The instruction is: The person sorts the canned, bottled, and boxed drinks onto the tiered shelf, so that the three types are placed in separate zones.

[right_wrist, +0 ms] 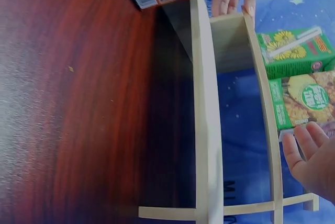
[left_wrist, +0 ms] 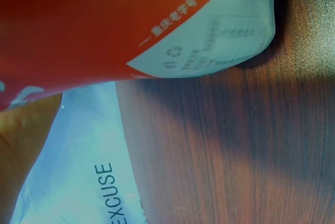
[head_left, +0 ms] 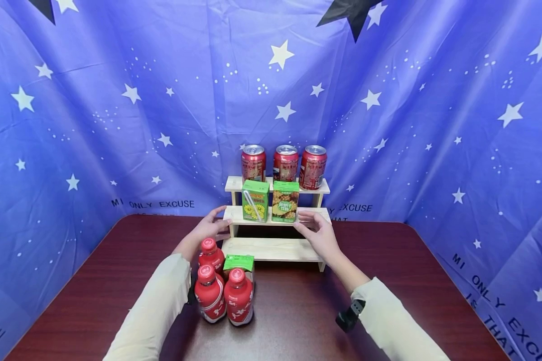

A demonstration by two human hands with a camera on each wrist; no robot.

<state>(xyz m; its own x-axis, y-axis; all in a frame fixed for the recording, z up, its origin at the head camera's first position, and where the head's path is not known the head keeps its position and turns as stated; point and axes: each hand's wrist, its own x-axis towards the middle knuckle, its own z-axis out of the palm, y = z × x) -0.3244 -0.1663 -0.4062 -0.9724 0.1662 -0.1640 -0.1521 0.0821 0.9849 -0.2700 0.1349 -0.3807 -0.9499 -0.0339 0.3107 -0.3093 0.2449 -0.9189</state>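
Observation:
A tiered wooden stand (head_left: 271,248) is on the table, its left end held at the middle tier by my left hand (head_left: 210,226). On that tier stand two green drink cartons, one with yellow flowers and a straw (head_left: 255,201), the other a pineapple-pictured carton (head_left: 285,203). My right hand (head_left: 318,233) is at the right side of the pineapple carton, fingers extended, nothing in its grasp; whether the fingertips touch the carton is hard to tell. The right wrist view shows this hand (right_wrist: 316,156) beside the carton and the left fingers (right_wrist: 225,1) at the stand's far end.
Three red cans (head_left: 285,163) line the top tier. By my left forearm stand three red bottles (head_left: 238,301), with another green-topped carton (head_left: 239,262) behind the front ones. A blue star-patterned cloth (head_left: 171,100) surrounds the dark red table (head_left: 307,311).

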